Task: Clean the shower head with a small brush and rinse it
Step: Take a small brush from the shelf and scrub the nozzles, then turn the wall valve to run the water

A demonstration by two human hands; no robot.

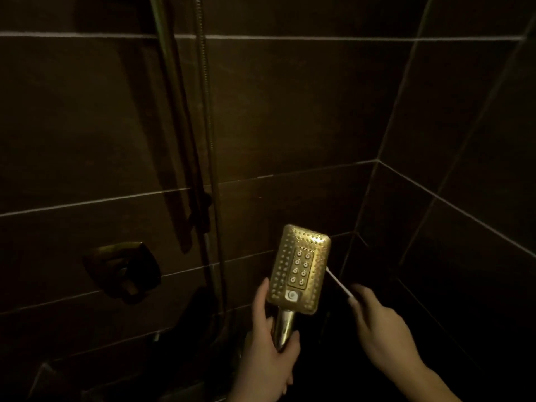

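A gold rectangular shower head (298,265) is held upright low in the middle of the view, its nozzle face turned toward me. My left hand (268,343) grips its handle from below, with the thumb along the head's left edge. My right hand (380,329) pinches a thin white brush stick (338,282) whose far end touches the right edge of the shower head. The brush's bristle end is too small and dim to make out.
Dark brown tiled walls meet in a corner on the right. A vertical shower rail and metal hose (207,140) run down the back wall at centre left. A gold mixer handle (123,269) juts from the wall at lower left. The light is very dim.
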